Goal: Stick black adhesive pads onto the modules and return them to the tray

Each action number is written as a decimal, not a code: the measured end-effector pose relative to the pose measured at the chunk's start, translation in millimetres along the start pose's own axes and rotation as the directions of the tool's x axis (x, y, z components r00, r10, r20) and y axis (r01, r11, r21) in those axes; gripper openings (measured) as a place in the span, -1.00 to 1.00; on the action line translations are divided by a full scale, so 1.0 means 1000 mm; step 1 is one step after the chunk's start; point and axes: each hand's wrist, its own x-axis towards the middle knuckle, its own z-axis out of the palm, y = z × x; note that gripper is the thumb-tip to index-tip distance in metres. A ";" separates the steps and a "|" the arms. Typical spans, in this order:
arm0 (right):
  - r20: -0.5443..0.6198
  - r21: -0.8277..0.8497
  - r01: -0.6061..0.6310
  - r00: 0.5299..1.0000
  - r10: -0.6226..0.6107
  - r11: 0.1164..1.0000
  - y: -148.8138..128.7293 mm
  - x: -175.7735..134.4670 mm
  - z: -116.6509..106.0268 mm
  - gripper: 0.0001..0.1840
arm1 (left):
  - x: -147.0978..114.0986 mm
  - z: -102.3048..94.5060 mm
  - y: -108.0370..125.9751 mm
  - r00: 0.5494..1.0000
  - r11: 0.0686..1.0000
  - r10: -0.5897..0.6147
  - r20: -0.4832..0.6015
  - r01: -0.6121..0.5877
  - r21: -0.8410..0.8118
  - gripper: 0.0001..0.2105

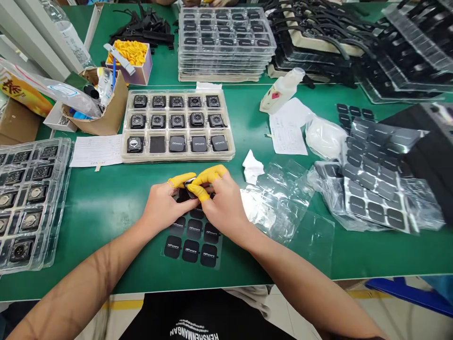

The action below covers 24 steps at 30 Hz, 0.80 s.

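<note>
Both my hands meet over the middle of the bench, with yellow finger cots on several fingertips. Between them is a small dark smartwatch case (190, 185), tilted and mostly hidden by fingers. My left hand (169, 205) is closed on its left side, while the fingers of my right hand (219, 196) pinch it from the right. Underneath lies a clear sheet of black square HiFuture stickers (191, 250), its upper part covered by my hands. Just beyond stands a plastic tray (230, 153) of watch cases; some in its front row show black HiFuture faces.
Another watch tray (63, 189) is at the left. Stacked trays (226, 61) stand at the back, near a box of yellow finger cots (143, 71). To the right are a plastic bottle (279, 92), crumpled clear film (283, 203) and more sticker sheets (375, 189).
</note>
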 end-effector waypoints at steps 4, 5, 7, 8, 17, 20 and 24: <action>-0.013 0.105 0.024 1.000 -0.023 0.994 -0.002 0.003 -0.053 -0.87 | 0.003 -0.003 0.002 0.998 0.995 -0.027 0.055 0.032 -0.095 -0.46; -0.009 0.156 -0.026 1.000 0.028 0.987 0.003 0.000 -0.071 -0.79 | 0.003 -0.003 0.002 0.997 0.990 -0.038 0.065 0.046 -0.130 -0.46; -0.027 0.037 -0.148 0.988 0.149 0.988 0.021 -0.009 -0.102 -0.63 | 0.004 -0.003 0.001 0.995 0.980 -0.056 0.077 0.070 -0.184 -0.48; -0.065 -0.138 -0.206 0.978 0.199 0.969 0.032 -0.014 -0.114 -0.62 | 0.004 -0.003 0.000 0.995 0.978 -0.062 0.082 0.078 -0.196 -0.49; -0.134 -0.653 -0.068 0.991 -0.028 0.754 0.088 0.032 -0.123 -0.75 | 0.003 -0.003 -0.001 0.992 0.981 -0.064 0.110 0.082 -0.173 -0.49; -0.136 -0.553 0.095 0.970 -0.202 0.828 0.059 0.031 -0.098 -0.74 | 0.003 -0.003 -0.001 0.991 0.985 -0.063 0.115 0.080 -0.153 -0.45; 0.111 -0.294 0.452 0.891 -0.439 0.842 0.025 0.013 -0.052 -0.82 | 0.002 -0.003 -0.003 0.992 0.989 -0.006 0.129 0.025 -0.148 -0.43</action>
